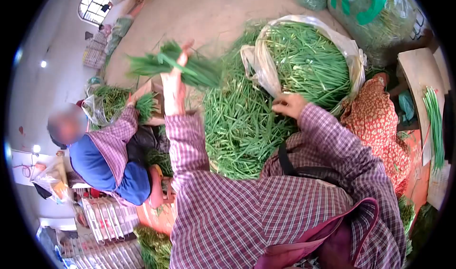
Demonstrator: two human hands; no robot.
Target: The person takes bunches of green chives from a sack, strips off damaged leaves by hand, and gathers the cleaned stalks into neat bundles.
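Raised on the left, my left hand [176,84] is closed around a bunch of long thin green stalks [151,64], whose right end is smeared by motion. A large heap of loose green stalks [242,131] lies in front of me. Over the heap's right side, just below the rim of a translucent plastic bag [267,62], is my right hand [290,106]. Its fingers are bent and drawn together; anything between them is too small to make out. Densely packed stalks [308,62] fill the bag.
A co-worker [107,157] sits at the left, one hand near a bunch of stalks [146,105]. Red patterned cloth [377,126] lies at my right. Beyond it, stalks [433,126] rest on a board. A large stuffed bag [380,26] stands back right.
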